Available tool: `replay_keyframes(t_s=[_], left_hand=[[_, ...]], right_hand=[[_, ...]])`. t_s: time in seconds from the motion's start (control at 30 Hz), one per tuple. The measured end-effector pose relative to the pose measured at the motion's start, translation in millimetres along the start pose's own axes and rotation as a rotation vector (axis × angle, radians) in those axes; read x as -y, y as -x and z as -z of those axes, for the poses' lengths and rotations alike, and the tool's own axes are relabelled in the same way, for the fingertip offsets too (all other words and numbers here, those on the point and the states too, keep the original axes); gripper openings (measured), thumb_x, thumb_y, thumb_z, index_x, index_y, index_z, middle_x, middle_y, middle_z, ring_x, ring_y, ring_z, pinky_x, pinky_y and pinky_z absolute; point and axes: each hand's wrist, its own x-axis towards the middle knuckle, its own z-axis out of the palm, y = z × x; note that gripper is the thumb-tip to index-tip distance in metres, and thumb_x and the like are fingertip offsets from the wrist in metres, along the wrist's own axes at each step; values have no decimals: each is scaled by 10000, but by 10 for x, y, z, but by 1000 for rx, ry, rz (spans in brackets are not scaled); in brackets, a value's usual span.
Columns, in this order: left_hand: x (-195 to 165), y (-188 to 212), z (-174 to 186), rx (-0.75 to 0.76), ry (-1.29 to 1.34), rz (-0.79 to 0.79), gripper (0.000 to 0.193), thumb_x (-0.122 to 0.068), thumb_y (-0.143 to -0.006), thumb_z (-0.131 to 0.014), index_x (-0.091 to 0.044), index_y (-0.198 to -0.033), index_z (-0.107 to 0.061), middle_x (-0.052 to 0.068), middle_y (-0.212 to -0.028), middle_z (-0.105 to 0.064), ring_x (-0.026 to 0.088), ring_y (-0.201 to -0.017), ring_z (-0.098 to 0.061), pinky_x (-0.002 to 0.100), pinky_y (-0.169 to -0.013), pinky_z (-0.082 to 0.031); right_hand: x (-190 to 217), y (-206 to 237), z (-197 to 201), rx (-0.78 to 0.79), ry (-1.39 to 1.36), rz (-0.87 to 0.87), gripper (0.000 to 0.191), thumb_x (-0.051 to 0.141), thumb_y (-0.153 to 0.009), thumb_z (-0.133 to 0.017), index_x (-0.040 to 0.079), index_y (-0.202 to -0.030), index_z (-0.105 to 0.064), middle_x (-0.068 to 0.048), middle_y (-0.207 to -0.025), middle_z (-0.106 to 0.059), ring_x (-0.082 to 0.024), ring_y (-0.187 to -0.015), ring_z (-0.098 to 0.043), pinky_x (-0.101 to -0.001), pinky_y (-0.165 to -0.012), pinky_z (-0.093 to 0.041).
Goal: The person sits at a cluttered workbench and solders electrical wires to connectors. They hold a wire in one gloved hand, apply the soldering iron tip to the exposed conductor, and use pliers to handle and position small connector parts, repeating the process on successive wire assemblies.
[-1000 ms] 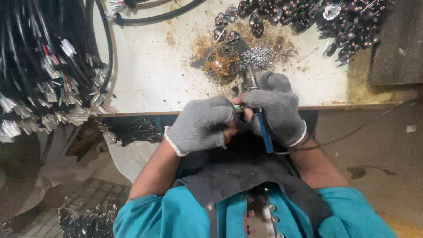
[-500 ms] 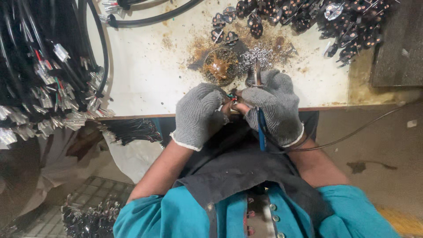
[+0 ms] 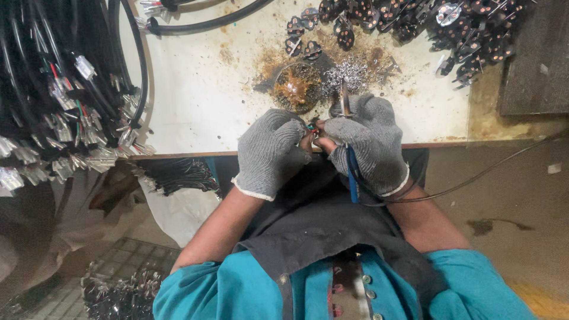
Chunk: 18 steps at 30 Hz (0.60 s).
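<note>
1. A stained white workbench point(image 3: 201, 89) filled the upper part of the head view, with a grey floor below its front edge.
2. Both hands wore grey knit gloves and met at the bench's front edge, fingertips together.
3. The left hand point(image 3: 269, 151) was curled, its fingertips pinching a small connector piece point(image 3: 311, 125) with a green speck on it; the piece was too small to make out further.
4. The right hand point(image 3: 367, 142) was clamped round a soldering iron point(image 3: 345, 106) with a blue handle, whose metal tip pointed away from the person, just above the small piece.
5. A thin black cord point(image 3: 474, 178) ran from the right wrist off to the right, over the floor.
6. Just beyond the hands on the bench sat a round tin of brown flux point(image 3: 294, 88), and beside it a silvery tangle of solder wire point(image 3: 349, 74).
7. Dark plug parts point(image 3: 468, 29) were heaped at the bench's far right.
8. Bundles of black cables with pale connectors point(image 3: 53, 101) hung over the bench's left end.
9. The person wore a teal shirt point(image 3: 237, 290) under a dark apron point(image 3: 314, 231).
</note>
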Motion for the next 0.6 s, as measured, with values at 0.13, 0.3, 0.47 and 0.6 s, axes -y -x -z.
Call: replay_keyframes(t_s=[0.13,0.3,0.47,0.6], left_hand=[[6,20,13,6,25,-14,219,-221,-777,-829,-121,-896,-675,84,-955,-681,311,-858,-682,423,-718,-549],[-31,-5,6,-25,-16,21,153,-168,-788,-806,-136,-831,-662,80,-904,-658,313,-826,-675,438,-699,-541],[-28,-11,16,-32,22,-3,150,-162,-811,-801,-126,-824,-656,82,-878,-648,316,-800,-664,443,-685,-535],[-9,6,37,-27,44,-13,126,-131,-830,-777,-114,-849,-654,82,-912,-666,311,-830,-675,432,-712,-547]], right_hand=[[76,-44,33,-21,34,6,306,173,-763,-894,128,-1041,-775,-111,-1031,-722,-365,-1011,-631,-468,-906,-509],[93,-28,187,4,-197,70,398,385,-859,-807,71,-1093,-734,-87,-931,-683,-302,-864,-673,-402,-803,-516],[-15,190,76,-89,32,217,357,463,-900,-613,129,-944,-732,-55,-738,-607,-299,-701,-637,-428,-724,-467],[-258,346,-68,-89,-40,368,190,342,-954,-736,154,-961,-756,-19,-748,-623,-267,-721,-658,-414,-702,-490]])
